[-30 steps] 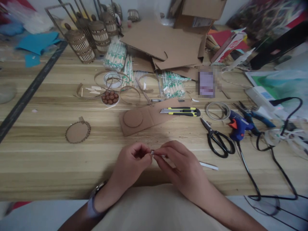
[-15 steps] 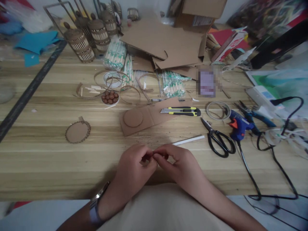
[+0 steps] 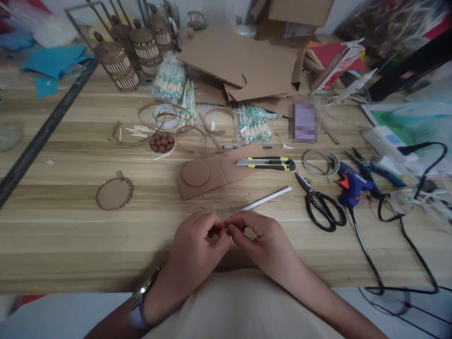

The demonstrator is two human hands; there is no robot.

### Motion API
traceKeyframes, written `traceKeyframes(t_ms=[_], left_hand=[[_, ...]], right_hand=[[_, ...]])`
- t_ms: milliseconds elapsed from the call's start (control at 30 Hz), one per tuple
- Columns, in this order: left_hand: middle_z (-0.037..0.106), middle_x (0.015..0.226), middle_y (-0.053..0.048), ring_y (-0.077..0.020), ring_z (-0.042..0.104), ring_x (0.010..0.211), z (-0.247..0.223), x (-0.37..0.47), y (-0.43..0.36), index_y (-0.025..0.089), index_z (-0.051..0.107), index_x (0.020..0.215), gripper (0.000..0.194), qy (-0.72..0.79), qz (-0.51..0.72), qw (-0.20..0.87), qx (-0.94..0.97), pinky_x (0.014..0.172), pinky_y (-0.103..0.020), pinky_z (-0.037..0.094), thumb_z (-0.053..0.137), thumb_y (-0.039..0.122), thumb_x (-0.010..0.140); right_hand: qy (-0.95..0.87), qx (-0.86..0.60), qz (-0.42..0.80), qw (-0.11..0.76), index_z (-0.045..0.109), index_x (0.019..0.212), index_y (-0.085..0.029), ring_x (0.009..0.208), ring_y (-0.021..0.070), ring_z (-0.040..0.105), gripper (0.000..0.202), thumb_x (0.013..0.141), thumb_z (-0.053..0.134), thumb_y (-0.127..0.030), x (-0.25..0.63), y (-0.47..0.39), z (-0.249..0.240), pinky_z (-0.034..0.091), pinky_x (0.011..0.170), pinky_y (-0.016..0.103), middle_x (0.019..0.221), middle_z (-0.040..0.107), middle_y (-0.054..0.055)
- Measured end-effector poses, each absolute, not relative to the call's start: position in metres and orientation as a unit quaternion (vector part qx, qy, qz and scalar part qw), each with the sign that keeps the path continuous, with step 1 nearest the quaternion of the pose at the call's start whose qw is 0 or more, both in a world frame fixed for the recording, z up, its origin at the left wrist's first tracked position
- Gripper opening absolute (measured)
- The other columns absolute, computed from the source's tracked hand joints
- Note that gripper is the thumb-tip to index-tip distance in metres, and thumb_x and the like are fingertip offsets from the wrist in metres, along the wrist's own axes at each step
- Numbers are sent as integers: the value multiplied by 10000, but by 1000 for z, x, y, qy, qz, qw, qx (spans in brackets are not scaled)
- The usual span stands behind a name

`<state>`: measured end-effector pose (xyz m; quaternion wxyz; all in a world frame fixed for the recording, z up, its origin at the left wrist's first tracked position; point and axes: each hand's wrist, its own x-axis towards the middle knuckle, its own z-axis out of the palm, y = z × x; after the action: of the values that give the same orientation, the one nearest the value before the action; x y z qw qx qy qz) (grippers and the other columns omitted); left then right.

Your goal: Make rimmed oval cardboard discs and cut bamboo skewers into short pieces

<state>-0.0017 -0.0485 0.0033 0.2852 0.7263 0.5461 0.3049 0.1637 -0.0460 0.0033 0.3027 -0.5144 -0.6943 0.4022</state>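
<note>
A narrow strip, white on one face with a thin brown edge, sticks out beyond my right hand and slants up to the right. My left hand and my right hand meet at the table's front edge, thumbs and fingertips pinched together. The near end of the strip runs in among those fingertips, where its details are hidden. Beyond them lies a piece of cardboard bearing a raised cardboard disc. A yellow-and-black utility knife rests across it, blade out.
Right of my hands are black-handled scissors, a blue glue gun with its cord, pliers and a tape roll. A rimmed cardboard disc lies left. Behind are a bowl of brown balls, stick bundles and small lanterns.
The strip's free end has swung up and slightly left, so it slants more steeply. Both hands stay nearly in place, fingertips still together.
</note>
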Motion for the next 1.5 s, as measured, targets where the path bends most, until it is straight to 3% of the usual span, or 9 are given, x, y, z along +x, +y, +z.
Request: traceKeyframes(t_ms=[367, 933, 1500], left_hand=[[624, 637, -2, -160, 585, 626, 2, 0, -51, 213, 533, 655, 192, 526, 307, 192, 770, 594, -259, 435, 508, 72, 784], [612, 632, 4, -147, 586, 616, 5, -2, -51, 190, 561, 668, 158, 529, 312, 244, 751, 586, -244, 432, 517, 64, 753], [607, 639, 2, -154, 584, 621, 3, -4, -51, 190, 562, 670, 180, 500, 327, 205, 775, 580, -250, 423, 533, 64, 797]], right_hand=[[-679, -523, 420, 299, 746, 856, -226, 687, 150, 723, 213, 826, 570, -110, 164, -45, 4, 552, 637, 229, 768, 780, -7], [-681, -509, 425, 311, 706, 799, -214, 661, 141, 681, 189, 834, 541, -129, 164, -44, 2, 522, 622, 230, 718, 735, -7], [-686, -511, 415, 309, 666, 805, -214, 664, 118, 660, 142, 803, 563, -117, 165, -46, 2, 484, 622, 194, 720, 715, -25]])
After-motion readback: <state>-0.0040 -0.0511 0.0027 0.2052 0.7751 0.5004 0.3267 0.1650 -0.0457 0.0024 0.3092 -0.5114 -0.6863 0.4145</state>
